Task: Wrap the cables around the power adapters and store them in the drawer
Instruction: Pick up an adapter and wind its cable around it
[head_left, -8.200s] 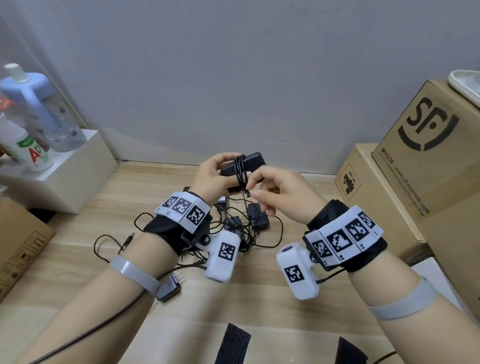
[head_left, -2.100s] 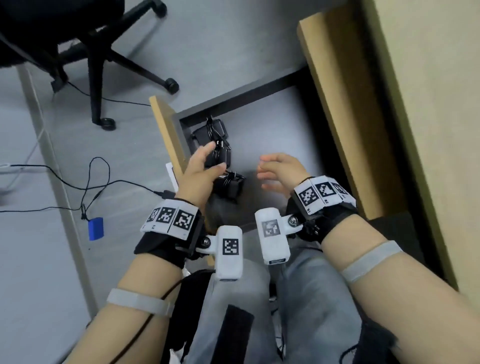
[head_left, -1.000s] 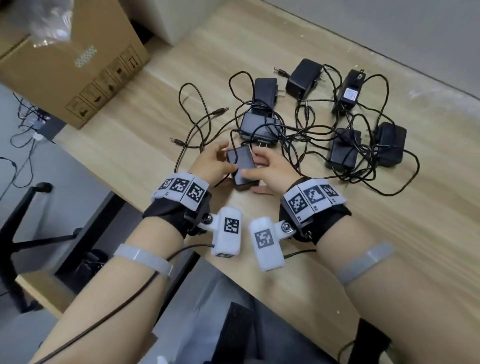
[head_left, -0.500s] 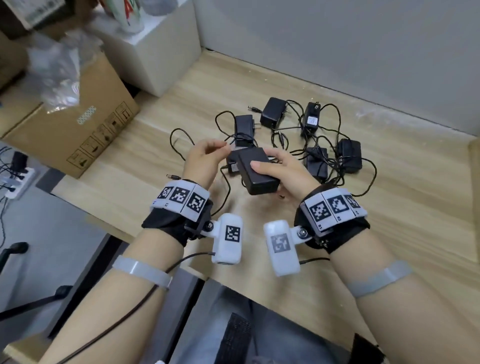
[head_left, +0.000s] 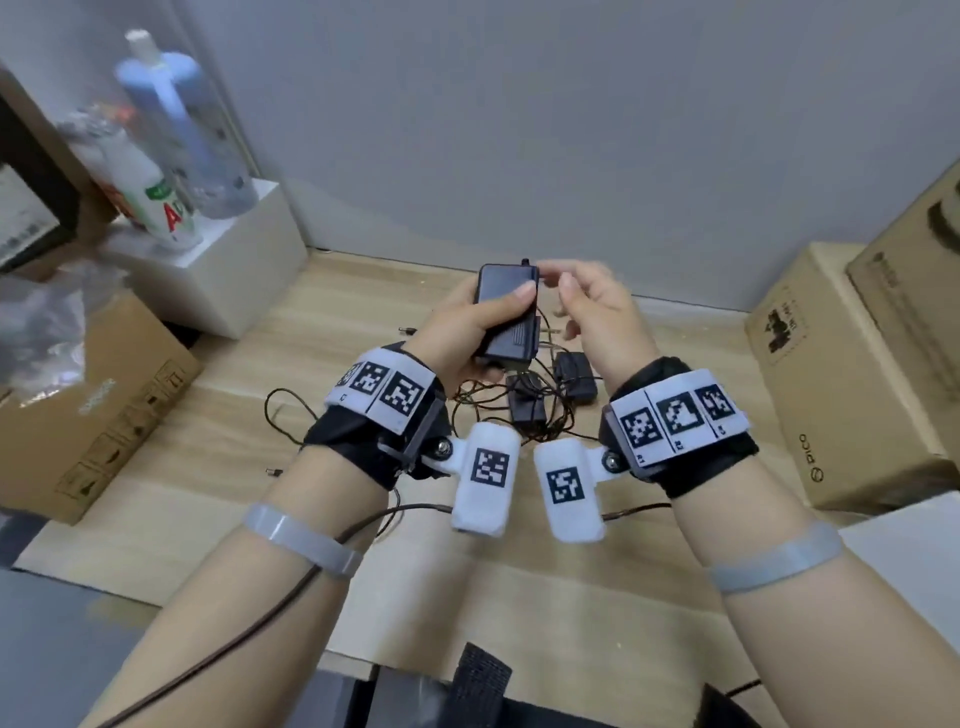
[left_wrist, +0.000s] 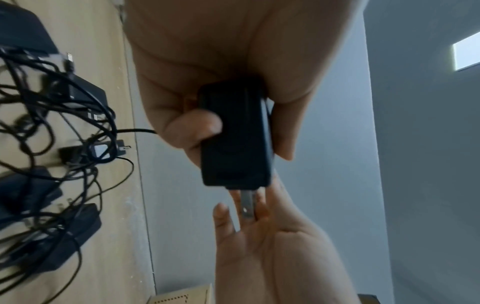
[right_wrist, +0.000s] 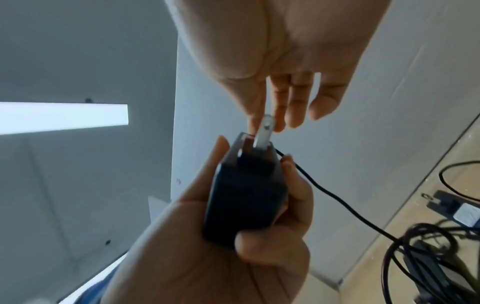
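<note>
My left hand (head_left: 467, 332) grips a black power adapter (head_left: 506, 312) upright above the wooden table (head_left: 208, 467), thumb across its face. My right hand (head_left: 556, 283) reaches the adapter's top end, where thumb and forefinger pinch the metal plug prong (right_wrist: 263, 131). The left wrist view shows the same adapter (left_wrist: 235, 144) with its prong (left_wrist: 246, 205) against the right fingers. Its thin black cable (right_wrist: 337, 201) hangs loose down to the table. Several other black adapters (head_left: 574, 382) lie below my hands in tangled cables (left_wrist: 52, 185). The drawer is out of view.
A white box (head_left: 223, 270) carrying bottles (head_left: 156, 208) stands at the back left, with a cardboard box (head_left: 104, 405) in front of it. More cardboard boxes (head_left: 841, 374) line the table's right side. A grey wall closes the back.
The adapter has passed from my right hand into my left and been raised upright. My right hand has moved to its plug end. The head view has tilted up.
</note>
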